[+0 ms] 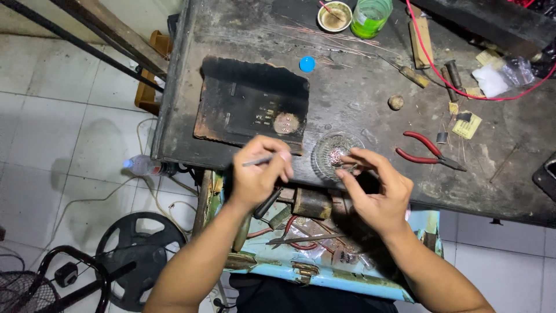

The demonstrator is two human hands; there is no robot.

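Hands meet at the near edge of a dark, scorched workbench (pixel 359 98), seen from above. Left hand (pixel 260 171) is closed around a thin metal rod (pixel 258 162), which juts toward 9 o'clock, its long axis running nearly level. Right hand (pixel 376 185) pinches something tiny at its fingertips (pixel 353 167); what it is cannot be made out. Those fingertips rest at the rim of a small glass dish (pixel 333 152), which lies between the hands, at 2 o'clock from the left and 10 o'clock from the right. Right hand is the nearer, touching the dish; left sits just beside it. At 3 o'clock from the dish lie red pliers (pixel 425 152). At 10 o'clock sits a burnt board (pixel 249 101), with a blue cap (pixel 307 64) beyond. At 6 o'clock, under the wrists, an open blue toolbox (pixel 313 272) holds tools.
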